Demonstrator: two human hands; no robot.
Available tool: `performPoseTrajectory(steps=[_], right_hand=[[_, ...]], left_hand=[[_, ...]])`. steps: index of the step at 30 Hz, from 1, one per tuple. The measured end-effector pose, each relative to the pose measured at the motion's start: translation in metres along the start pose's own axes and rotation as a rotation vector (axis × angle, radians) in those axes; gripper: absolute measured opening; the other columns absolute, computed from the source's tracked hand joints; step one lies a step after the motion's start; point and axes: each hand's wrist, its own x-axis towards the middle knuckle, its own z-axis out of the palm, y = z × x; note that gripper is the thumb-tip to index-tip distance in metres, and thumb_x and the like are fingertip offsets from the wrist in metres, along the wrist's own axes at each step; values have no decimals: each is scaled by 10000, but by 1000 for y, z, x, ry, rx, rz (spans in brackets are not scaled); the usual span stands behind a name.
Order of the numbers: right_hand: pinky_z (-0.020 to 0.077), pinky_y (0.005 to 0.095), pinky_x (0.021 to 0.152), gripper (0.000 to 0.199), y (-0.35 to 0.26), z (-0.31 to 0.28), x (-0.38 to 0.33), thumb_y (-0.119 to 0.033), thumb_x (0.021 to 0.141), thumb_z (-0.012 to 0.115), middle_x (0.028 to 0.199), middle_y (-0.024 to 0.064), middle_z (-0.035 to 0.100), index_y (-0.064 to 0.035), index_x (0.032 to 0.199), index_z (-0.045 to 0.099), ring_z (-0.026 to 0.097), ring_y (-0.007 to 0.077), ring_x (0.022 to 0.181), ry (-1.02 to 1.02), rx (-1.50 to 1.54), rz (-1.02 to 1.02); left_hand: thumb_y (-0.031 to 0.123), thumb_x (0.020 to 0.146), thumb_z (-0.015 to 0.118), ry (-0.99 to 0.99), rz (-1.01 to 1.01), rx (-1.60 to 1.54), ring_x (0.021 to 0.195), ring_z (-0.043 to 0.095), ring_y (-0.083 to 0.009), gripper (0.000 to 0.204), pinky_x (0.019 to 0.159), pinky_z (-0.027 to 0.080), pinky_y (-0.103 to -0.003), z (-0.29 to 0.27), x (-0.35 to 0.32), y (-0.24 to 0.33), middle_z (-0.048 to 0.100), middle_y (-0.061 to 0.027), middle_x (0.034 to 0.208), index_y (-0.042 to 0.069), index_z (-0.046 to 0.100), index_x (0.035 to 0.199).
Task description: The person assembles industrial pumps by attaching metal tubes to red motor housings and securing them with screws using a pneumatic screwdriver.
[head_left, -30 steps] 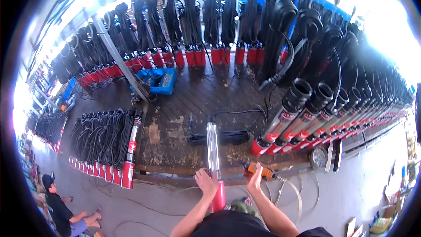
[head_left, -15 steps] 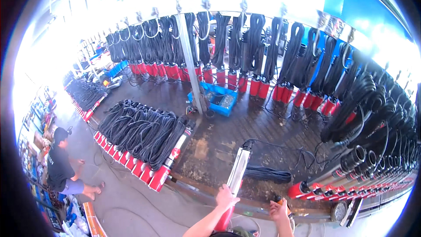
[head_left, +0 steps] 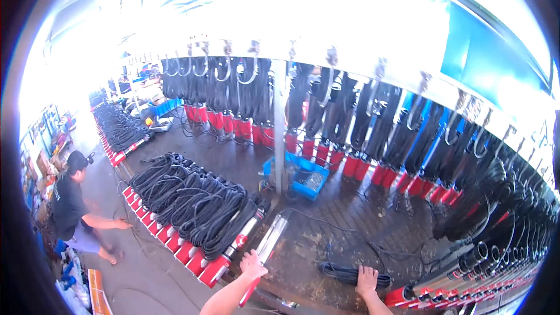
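My left hand [head_left: 253, 265] is closed around a slim submersible pump [head_left: 272, 238], a shiny metal tube with a red lower end. The pump lies slanted at the bench's near edge, its black lead running off to the right. Beside it is a row of similar red-ended pumps with black cable coils [head_left: 204, 198] on top. To the right, my right hand [head_left: 367, 280] has its fingers over the right end of a bundled black cable [head_left: 339, 272] lying on the dark bench; its fingertips curl onto the bundle.
A blue bin [head_left: 309, 182] of small metal parts stands by a grey post [head_left: 280, 134]. Coiled cables hang from a hook rail behind. More pumps [head_left: 455, 283] line the right side. At far left, a person in a dark shirt [head_left: 70, 198] reaches toward the row.
My left hand and the pump have moved left, toward the row. My right hand has gone from holding an orange-and-dark tool to the cable bundle. The view has shifted, and the other person's arm reaches out.
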Motion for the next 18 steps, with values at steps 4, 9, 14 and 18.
performPoseTrajectory(steps=[4,9,14,18], right_hand=[[459,438,972,713,36,8,16,-224,599,759,1132,146,590,-62,1269,576,577,340,1102,-129,128,45],[496,422,983,548,-2,-56,37,-260,669,669,1125,178,680,-46,1173,655,645,321,1099,-148,443,79],[529,324,771,550,-28,-138,31,-70,687,570,999,120,694,32,1224,624,662,211,916,-345,1135,189],[524,304,746,539,-67,-231,12,-60,707,569,990,103,642,54,1234,568,627,193,834,-382,1796,86]], left_hand=[[288,685,811,175,48,66,1209,539,-374,800,1003,459,-496,-17,-22,33,547,-204,1258,29,441,1345],[205,959,491,564,180,439,1306,450,-397,499,1104,340,-554,21,-51,-7,478,-230,1441,21,484,1423],[178,977,434,481,283,546,1271,491,-394,521,1104,356,-530,10,-36,-31,483,-283,1431,-28,439,1456],[163,968,437,530,281,364,1267,488,-396,497,1115,347,-506,7,-37,-32,487,-286,1410,-40,460,1421]])
